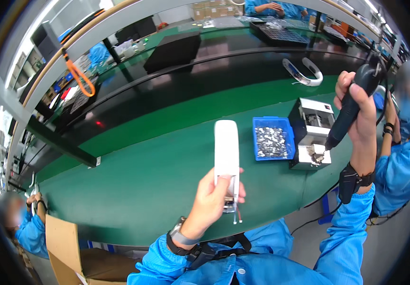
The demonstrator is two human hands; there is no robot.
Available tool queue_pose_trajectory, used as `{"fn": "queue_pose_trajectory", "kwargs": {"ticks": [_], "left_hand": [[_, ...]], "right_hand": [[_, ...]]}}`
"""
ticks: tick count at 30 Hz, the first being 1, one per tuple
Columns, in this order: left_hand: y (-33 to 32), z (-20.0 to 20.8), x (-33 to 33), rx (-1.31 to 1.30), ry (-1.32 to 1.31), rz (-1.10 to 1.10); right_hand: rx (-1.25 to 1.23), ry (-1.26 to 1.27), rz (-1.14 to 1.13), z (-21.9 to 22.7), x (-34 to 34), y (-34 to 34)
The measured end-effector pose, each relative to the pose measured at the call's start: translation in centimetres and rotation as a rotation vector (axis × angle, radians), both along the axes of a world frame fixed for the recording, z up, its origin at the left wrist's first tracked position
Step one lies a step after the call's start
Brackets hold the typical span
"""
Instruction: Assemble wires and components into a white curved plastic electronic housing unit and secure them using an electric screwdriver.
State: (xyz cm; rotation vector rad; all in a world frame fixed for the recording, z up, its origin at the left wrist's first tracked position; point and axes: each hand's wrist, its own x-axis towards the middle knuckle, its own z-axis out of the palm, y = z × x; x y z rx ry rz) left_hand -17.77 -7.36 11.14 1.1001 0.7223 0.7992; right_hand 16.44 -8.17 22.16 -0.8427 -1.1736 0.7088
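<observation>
1. Green bench mat (157, 161) is seen under both hands, with a blue parts tray (272, 138) beside a small metal feeder box (312, 133).
2. White elongated housing (227, 152) is held upright over the mat, the left hand (209, 202) closed round its lower end.
3. Black electric screwdriver (352, 107) is gripped by the right hand (359, 109), tip set at the feeder box.

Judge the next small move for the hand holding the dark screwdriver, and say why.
Probably lift the electric screwdriver off the screw feeder and carry it left to the white housing. The right hand has the tip down at the feeder's outlet, while the left hand holds the housing upright over the green bench, its open lower end toward the person.
</observation>
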Motion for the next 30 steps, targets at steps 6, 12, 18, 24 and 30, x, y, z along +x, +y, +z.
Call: {"fn": "queue_pose_trajectory", "kwargs": {"ticks": [6,12,18,24,30], "left_hand": [[1.2,-0.1,1.1,0.121,-0.028,0.039],[1.1,-0.6,2.4,0.177,-0.009,0.035],[1.5,0.1,2.0,0.122,0.041,0.037],[1.2,-0.1,2.0,0.107,0.038,0.095],[1.3,-0.2,1.8,0.103,0.021,0.087]], "right_hand": [[0.095,-0.224,-0.384,-3.0,-2.1,-3.7],[0.201,-0.183,-0.536,-6.9,-2.5,-5.3],[0.241,-0.073,-0.542,-8.8,-2.4,-5.0],[0.253,-0.077,-0.555,-9.9,-2.2,-4.8],[0.26,-0.065,-0.582,-10.4,-2.4,-4.8]]}}
